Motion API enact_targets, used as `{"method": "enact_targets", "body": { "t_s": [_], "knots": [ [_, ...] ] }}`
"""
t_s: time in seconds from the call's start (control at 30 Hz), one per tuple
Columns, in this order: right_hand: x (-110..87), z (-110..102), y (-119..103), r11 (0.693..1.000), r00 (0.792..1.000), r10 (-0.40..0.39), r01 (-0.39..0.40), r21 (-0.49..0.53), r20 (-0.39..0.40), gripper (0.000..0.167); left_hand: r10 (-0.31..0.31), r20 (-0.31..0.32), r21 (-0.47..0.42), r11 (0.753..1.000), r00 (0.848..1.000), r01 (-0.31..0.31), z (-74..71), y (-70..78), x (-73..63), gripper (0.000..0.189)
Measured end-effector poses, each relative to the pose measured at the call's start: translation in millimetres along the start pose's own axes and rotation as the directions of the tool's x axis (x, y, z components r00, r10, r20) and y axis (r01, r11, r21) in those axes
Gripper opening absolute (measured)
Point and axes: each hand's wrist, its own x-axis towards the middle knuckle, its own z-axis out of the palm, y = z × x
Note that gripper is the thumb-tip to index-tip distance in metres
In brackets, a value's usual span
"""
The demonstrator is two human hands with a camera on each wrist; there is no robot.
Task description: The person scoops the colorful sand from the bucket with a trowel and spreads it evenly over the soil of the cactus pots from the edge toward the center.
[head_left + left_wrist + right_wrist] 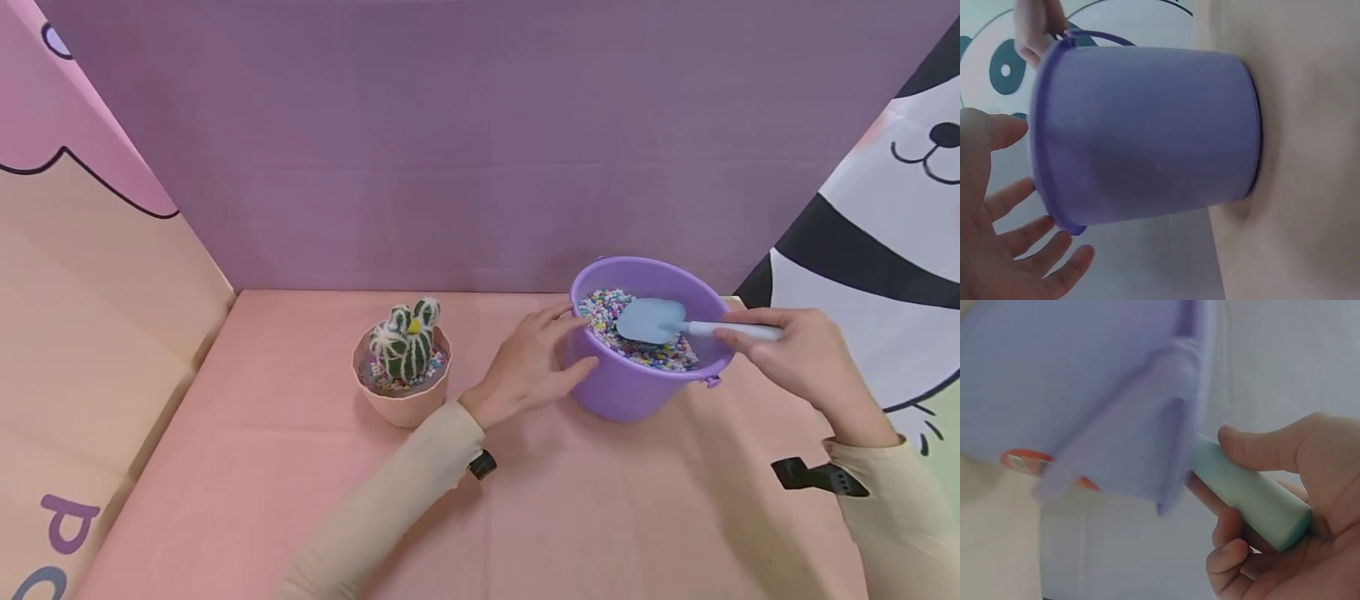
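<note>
A purple bucket [626, 400] stands on the pink surface, partly filled with small multicoloured beads [607, 308]. My right hand [798, 346] grips the handle of a light blue trowel [651, 321], whose blade lies over the beads inside the rim. In the right wrist view the thumb and fingers hold the thick pale handle [1254, 494]. My left hand [532, 362] has its fingers spread at the bucket's left rim, fingertips right at the edge. From the left wrist, the bucket [1147, 131] shows its plain side and the loosely extended fingers [1041, 244].
Left of my left hand stands a peach pot [405, 408] holding a knitted green cactus [405, 346], with beads round its base. A purple backdrop [480, 150] rises behind, and printed side panels flank the surface, one with a panda [862, 225] at right.
</note>
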Motion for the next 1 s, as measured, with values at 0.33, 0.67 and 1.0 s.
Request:
{"method": "enact_targets", "body": {
  "t_s": [0.33,0.67,1.0],
  "knots": [
    [4.5,-3,-2,0.993,0.993,-0.066,0.056,-0.1,-0.1,0.038,-0.045,-0.072,0.039,0.998,0.996,0.048,6.1,-4.6,12.3,0.058],
    [4.5,3,-1,0.994,0.997,-0.083,0.083,-0.072,0.01,0.032,-0.028,-0.067,0.062,0.998,0.997,0.032,3.1,-4.2,16.8,0.058],
    [4.3,18,-7,0.998,0.998,-0.054,0.054,-0.012,0.018,0.034,-0.034,-0.058,0.001,0.999,0.998,0.034,2.0,-3.2,18.5,0.057]
  ]
}}
